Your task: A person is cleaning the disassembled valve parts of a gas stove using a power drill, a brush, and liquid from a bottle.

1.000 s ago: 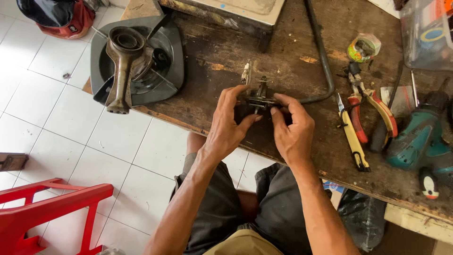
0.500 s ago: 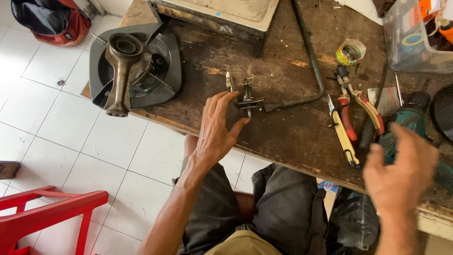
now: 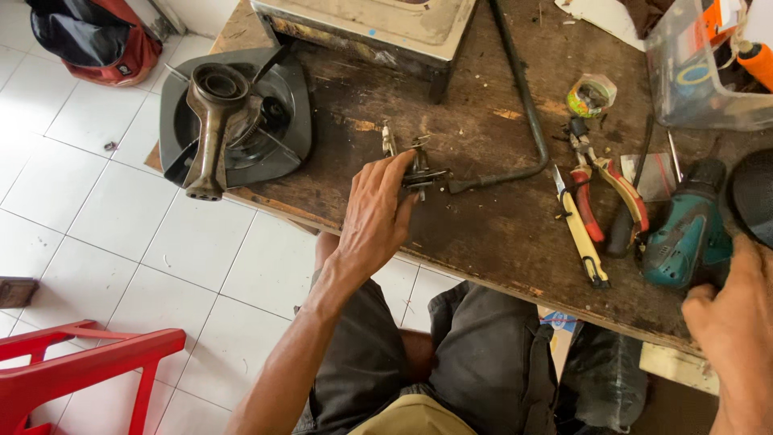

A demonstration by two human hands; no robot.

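My left hand (image 3: 374, 221) lies on the dark wooden workbench (image 3: 483, 234). Its fingertips hold a small metal valve fitting (image 3: 424, 171) that joins a bent black pipe (image 3: 527, 121). My right hand (image 3: 737, 326) is at the lower right, against the handle end of a teal cordless drill (image 3: 684, 234). Its fingers are partly out of frame, so its grip does not show.
A black burner tray with a cast metal burner (image 3: 211, 121) sits at the bench's left corner. Red and yellow pliers (image 3: 604, 189), a yellow-handled tool (image 3: 580, 229), a tape roll (image 3: 590, 95) and a clear plastic box (image 3: 700, 72) lie to the right. A red plastic chair (image 3: 72, 362) stands on the tiled floor.
Both hands were on the fitting a second ago. My right hand let go and swung right and down to the drill. My left hand stayed on the fitting.
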